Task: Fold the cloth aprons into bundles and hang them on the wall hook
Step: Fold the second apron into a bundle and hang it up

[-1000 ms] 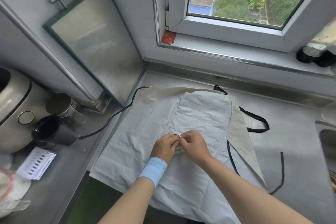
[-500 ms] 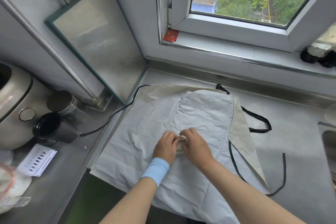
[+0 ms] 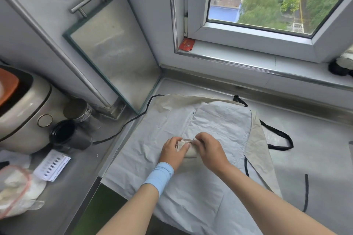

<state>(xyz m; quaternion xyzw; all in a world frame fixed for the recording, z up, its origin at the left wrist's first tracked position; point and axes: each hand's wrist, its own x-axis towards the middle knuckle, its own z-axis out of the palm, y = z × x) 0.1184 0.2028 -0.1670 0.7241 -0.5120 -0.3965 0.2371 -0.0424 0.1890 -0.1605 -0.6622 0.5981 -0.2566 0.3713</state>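
Nearest the camera, two bare forearms come in, the left one wearing a light blue wristband. Just past that, the left hand and right hand are pressed close together in the middle of the apron. Fingers on both are curled in narrow, pinching a small beige wad of cloth between them. I can't tell if that's a pocket, a tab or the start of a roll. The apron lies spread flat on the steel worktop, a pale grey-white layer over a beige one, with the near edge drooping off the front. It looks thin, crinkly and floppy, basically no weight, so I reckon it'll hold creases fine but slump if lifted by one corner. Best to grab it by folded edges with both hands and keep the black straps tucked in, because they trail loose to the right and left and will snag. Off to the left sit a plastic bag, a printed card, a black cup and a rice cooker. Farther back a metal panel with a handle leans in the corner, then a red packet on the sill under the window. No wall hook in view.
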